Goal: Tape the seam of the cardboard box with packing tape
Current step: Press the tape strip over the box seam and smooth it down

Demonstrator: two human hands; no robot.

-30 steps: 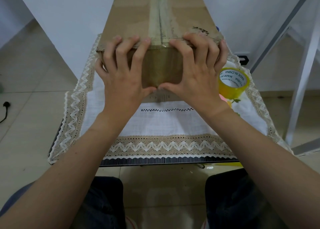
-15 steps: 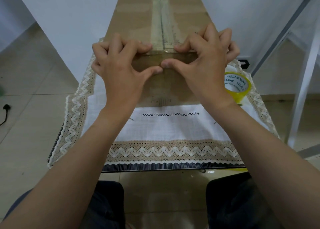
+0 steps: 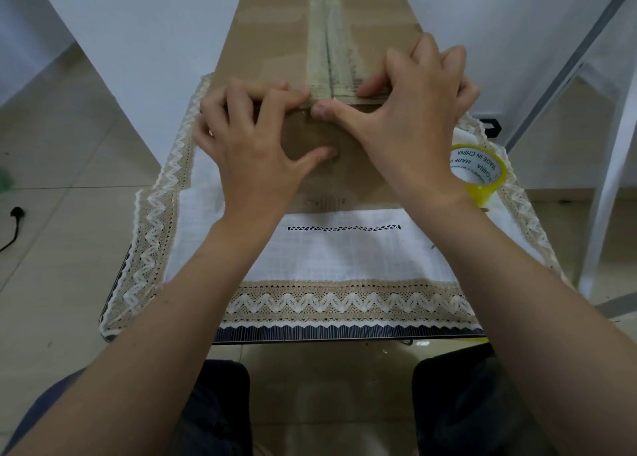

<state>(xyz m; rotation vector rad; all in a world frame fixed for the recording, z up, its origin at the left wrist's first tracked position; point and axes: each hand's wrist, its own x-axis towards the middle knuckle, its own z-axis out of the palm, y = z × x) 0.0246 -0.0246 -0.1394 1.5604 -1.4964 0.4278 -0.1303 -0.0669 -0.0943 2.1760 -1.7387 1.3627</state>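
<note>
My knees in dark trousers (image 3: 213, 414) sit at the bottom, and both bare forearms reach forward over the near table edge (image 3: 344, 333) and the white lace-trimmed cloth (image 3: 344, 255). The cloth hangs a little past the table on the left and right, and a bare stretch of it lies between the table edge and the box. My left hand (image 3: 255, 145) arches over the near top edge of the cardboard box (image 3: 275, 25). Its bent fingertips press on the top and its thumb is spread flat on the front face. My right hand (image 3: 413, 121) is just beside it and grips the same edge, with its thumb tip at the seam, close to my left fingertips, and its curled fingers on top of the box. Under both hands the strip of packing tape (image 3: 327, 42) folds over the edge and runs away along the seam, wrinkled in places. The box stands on the cloth and runs out of view at the top. The yellow tape roll (image 3: 479, 173) lies on the cloth to the right, near my right wrist and close to the cloth's right border. White wall (image 3: 138, 42) flanks the box, a white frame (image 3: 613, 180) stands at the right, and a black cable (image 3: 15, 214) lies on the floor to the left.
</note>
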